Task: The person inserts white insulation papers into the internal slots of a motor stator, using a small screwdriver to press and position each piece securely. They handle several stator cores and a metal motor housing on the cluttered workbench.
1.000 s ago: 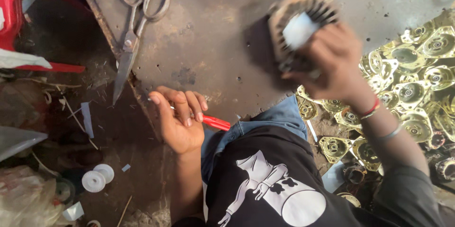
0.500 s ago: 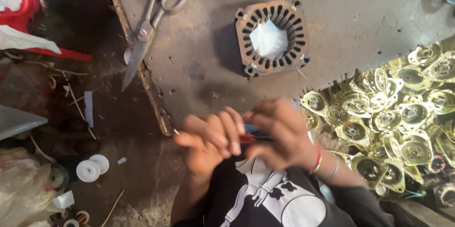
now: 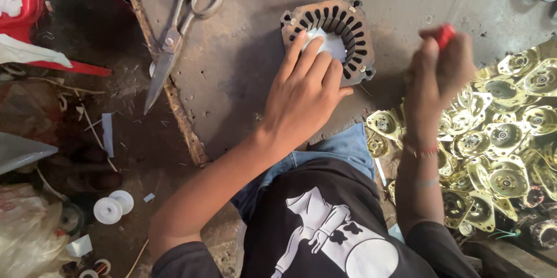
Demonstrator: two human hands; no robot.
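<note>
Stator (image 3: 348,28) on board (image 3: 249,51); scissors (image 3: 180,22) left.

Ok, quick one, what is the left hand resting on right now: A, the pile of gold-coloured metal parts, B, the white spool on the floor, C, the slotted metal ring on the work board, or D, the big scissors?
C: the left hand lies with its fingers spread across the slotted metal ring, while the scissors lie apart, untouched.

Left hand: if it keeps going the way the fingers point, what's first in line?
The left hand already has its fingertips on the white insert inside the stator core. Straight on, it would probably meet the core's far slotted rim; depth is unclear.
</note>
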